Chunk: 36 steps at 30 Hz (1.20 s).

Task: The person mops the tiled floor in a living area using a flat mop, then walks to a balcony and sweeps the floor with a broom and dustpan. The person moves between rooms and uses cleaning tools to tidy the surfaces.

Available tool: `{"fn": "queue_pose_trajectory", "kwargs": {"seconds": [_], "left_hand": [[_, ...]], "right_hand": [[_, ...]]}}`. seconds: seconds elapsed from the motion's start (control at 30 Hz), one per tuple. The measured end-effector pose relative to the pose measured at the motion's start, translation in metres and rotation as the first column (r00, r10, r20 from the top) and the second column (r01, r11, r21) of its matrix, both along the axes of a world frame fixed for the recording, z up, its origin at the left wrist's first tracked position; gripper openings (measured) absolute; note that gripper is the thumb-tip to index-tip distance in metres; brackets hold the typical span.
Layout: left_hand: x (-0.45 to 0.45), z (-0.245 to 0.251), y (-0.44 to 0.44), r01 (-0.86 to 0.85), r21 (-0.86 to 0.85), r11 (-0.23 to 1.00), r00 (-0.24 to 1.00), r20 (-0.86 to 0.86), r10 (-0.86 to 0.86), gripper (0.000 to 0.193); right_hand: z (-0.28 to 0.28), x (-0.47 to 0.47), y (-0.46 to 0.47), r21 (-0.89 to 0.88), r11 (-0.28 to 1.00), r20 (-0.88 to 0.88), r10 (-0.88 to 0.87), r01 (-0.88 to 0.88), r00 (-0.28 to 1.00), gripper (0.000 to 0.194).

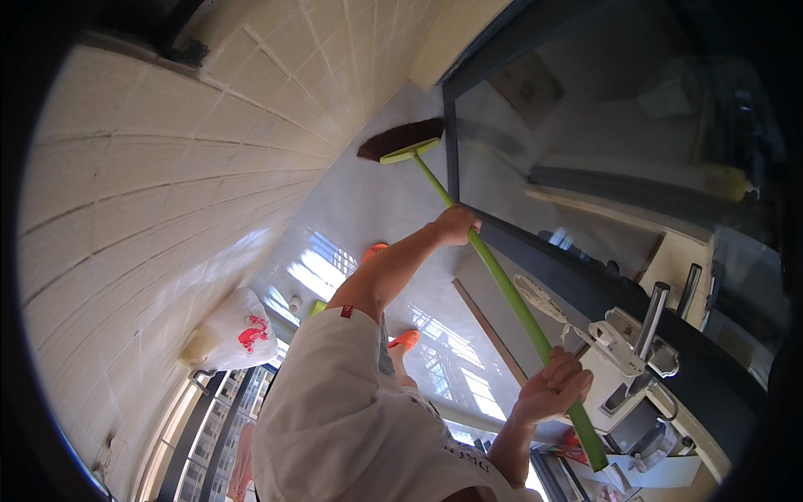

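Note:
A broom with a green handle (502, 270) runs diagonally across the view. Its dark brown bristles (401, 139) rest on the grey floor (382, 194), between the tiled wall and a dark door frame. My left hand (457, 224) is wrapped around the lower part of the handle, at arm's length. Higher up, close to the handle's free end, my right hand (555, 384) grips it with the fingers curled around. Part of each palm is hidden.
Beige wall tiles (188, 157) rise on the left, where a white plastic bag (235, 332) with red print hangs. On the right stands a dark-framed glass door (450, 150) with a metal handle (652, 320). An orange shoe (406, 339) is on my foot.

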<state>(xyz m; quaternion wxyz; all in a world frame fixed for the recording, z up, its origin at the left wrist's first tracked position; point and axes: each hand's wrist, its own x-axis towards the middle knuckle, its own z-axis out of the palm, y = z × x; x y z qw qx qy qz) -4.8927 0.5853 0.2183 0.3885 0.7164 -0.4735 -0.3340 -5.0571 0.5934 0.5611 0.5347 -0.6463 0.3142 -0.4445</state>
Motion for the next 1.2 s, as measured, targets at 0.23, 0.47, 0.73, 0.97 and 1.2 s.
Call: {"fn": "queue_pose_trajectory", "kwargs": {"seconds": [0.23, 0.47, 0.73, 0.97, 1.2], "left_hand": [[-0.111, -0.003, 0.047, 0.058, -0.007, 0.998, 0.996, 0.069, -0.058, 0.006], [-0.242, 0.001, 0.064, 0.044, 0.045, 0.998, 0.99, 0.13, -0.05, 0.006], [-0.434, 0.005, 0.066, 0.023, -0.002, 1.0, 0.989, 0.143, -0.022, 0.006], [-0.47, 0.076, 0.055, 0.274, 0.346, 0.897, 0.908, 0.215, -0.36, 0.041], [-0.28, 0.34, 0.028, -0.35, -0.786, 0.509, 0.738, 0.104, 0.667, 0.04]], "right_hand": [[0.002, -0.114, 0.043, 0.035, 0.998, -0.067, -0.044, 0.046, 0.997, 0.036], [-0.012, -0.258, 0.056, -0.011, 1.0, -0.016, -0.006, 0.006, 1.0, 0.036], [0.016, -0.415, 0.068, 0.021, 0.997, -0.083, -0.065, 0.067, 0.994, 0.038], [0.064, -0.458, 0.086, -0.109, 0.994, -0.149, -0.018, 0.002, 0.989, 0.03], [0.052, -0.445, 0.072, -0.091, 0.99, 0.016, -0.105, 0.106, 0.994, 0.039]]}}
